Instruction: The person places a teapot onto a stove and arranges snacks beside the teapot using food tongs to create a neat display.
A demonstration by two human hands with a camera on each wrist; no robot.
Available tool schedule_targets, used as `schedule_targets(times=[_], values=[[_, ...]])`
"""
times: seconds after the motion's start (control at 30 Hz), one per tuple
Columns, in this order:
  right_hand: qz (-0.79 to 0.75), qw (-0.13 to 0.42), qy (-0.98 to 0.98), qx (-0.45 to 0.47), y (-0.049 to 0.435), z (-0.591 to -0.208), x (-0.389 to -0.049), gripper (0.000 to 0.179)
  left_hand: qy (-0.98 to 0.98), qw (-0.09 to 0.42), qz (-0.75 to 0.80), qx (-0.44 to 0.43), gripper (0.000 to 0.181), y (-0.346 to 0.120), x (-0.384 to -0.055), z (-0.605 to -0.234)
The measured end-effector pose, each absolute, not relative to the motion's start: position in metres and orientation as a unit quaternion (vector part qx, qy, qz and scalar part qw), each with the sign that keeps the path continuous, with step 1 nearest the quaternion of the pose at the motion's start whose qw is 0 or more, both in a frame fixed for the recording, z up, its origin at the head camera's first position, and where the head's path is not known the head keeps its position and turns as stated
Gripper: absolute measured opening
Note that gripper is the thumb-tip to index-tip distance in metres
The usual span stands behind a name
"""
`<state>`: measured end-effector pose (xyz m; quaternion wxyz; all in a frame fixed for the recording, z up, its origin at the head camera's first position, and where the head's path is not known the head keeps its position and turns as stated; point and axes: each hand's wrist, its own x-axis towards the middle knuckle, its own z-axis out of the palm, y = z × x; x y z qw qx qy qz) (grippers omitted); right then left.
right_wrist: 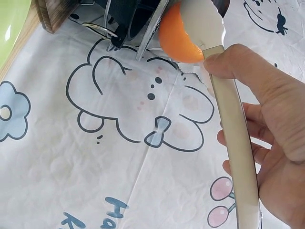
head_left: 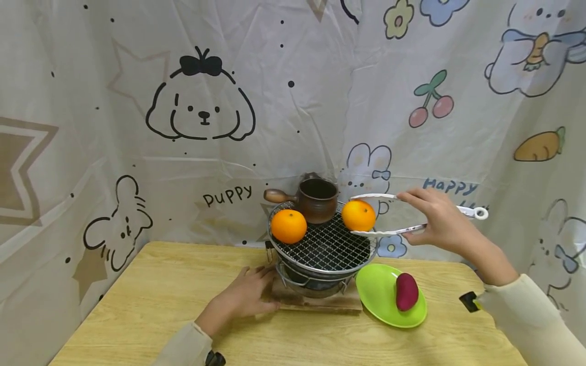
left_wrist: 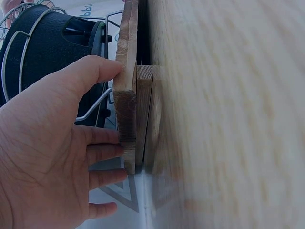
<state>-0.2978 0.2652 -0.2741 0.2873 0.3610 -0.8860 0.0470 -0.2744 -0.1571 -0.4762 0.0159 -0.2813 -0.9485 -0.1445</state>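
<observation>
My right hand (head_left: pixel 437 218) holds a pair of white tongs (head_left: pixel 389 233), thumb on one arm and fingers on the other. Between the tongs' tips sits an orange (head_left: pixel 359 216) at the right of the round wire grill grate (head_left: pixel 329 249). Another orange (head_left: pixel 289 226) rests on the grate's left side. Behind them a brown clay pot (head_left: pixel 317 201) with a side handle stands on the grate. Beside the stove, my left hand (head_left: pixel 249 292) touches the left end of the wooden board (left_wrist: pixel 126 95) under it, fingers nearly straight.
A green plate (head_left: pixel 382 310) with a dark red sweet-potato-shaped piece (head_left: pixel 407 292) on it lies right of the stove. All stand on a light wooden table (head_left: pixel 320 340). A printed cloth (head_left: pixel 274 127) hangs close behind the grill.
</observation>
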Motion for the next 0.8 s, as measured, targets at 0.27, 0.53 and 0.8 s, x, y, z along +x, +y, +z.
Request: schedule_targets(times=[0.27, 0.53, 0.8], values=[[0.050, 0.278, -0.888, 0.362, 0.2625, -0.2756, -0.2987, 0.080, -0.947, 0.018, -0.148, -0.284, 0.080, -0.1569, -0.2746, -0.4768], [0.047, 0.276, -0.887, 0.366, 0.2615, -0.2753, -0.3016, 0.081, -0.948, 0.015, -0.149, -0.281, 0.079, -0.1563, -0.2741, -0.4774], [0.048, 0.276, -0.885, 0.372, 0.2596, -0.2753, -0.3050, 0.080, -0.948, 0.011, -0.153, -0.279, 0.081, -0.1563, -0.2746, -0.4767]])
